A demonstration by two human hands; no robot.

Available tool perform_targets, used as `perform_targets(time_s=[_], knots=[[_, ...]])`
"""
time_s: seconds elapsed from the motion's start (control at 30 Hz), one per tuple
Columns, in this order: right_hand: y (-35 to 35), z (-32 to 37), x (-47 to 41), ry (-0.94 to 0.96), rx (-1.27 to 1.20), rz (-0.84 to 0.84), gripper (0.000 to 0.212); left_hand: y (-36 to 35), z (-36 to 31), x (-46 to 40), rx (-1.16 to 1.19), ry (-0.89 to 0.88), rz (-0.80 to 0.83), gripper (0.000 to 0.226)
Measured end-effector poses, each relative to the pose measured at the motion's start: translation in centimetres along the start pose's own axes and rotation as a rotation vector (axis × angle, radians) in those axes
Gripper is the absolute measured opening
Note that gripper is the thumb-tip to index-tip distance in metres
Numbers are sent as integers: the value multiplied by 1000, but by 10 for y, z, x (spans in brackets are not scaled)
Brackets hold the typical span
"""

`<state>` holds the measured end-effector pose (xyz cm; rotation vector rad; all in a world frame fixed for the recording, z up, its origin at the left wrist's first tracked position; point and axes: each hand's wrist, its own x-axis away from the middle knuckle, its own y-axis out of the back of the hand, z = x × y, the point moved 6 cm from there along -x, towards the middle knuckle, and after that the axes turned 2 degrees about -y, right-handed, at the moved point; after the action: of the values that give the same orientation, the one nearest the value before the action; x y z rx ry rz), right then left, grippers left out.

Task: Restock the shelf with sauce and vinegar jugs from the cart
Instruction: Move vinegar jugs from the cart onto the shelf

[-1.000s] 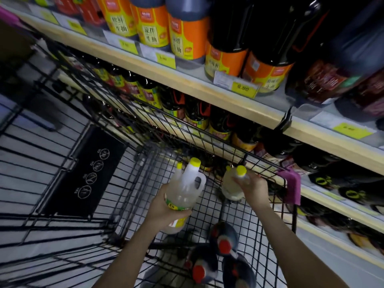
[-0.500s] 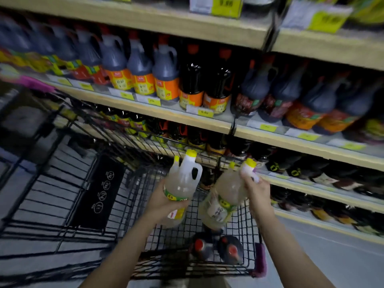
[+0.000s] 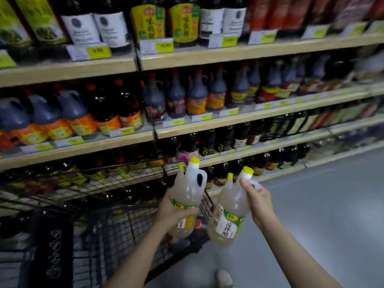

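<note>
Two pale vinegar jugs lifted clear of the cart [image 3: 116, 225], shelves [image 3: 249, 119] above.
Left hand [image 3: 172, 210] wraps one upright jug [image 3: 188, 196]; right hand [image 3: 258, 201] pinches the tilted jug [image 3: 230, 213] by its handle, lower centre.

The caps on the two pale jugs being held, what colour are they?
Yellow, on both jug caps, clearest in the head view.

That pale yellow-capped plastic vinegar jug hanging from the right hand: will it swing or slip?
The pale yellow-capped plastic vinegar jug looks nearly full, so probably heavy. Right hand grips only its handle, and it tilts, so likely swings. Smooth plastic may slip.
</note>
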<state>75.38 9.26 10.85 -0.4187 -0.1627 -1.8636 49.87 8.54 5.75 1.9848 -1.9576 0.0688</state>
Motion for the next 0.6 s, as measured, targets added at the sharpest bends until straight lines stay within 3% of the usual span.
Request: perform_targets(time_s=[0.27,0.6], knots=[[175,15,-9,28,-51,-230,22,-163,-55,-13,-115,-88,212,92],[416,51,-41,60,-113,-349,16,-415,-118,-4,-127,-126,332,75]])
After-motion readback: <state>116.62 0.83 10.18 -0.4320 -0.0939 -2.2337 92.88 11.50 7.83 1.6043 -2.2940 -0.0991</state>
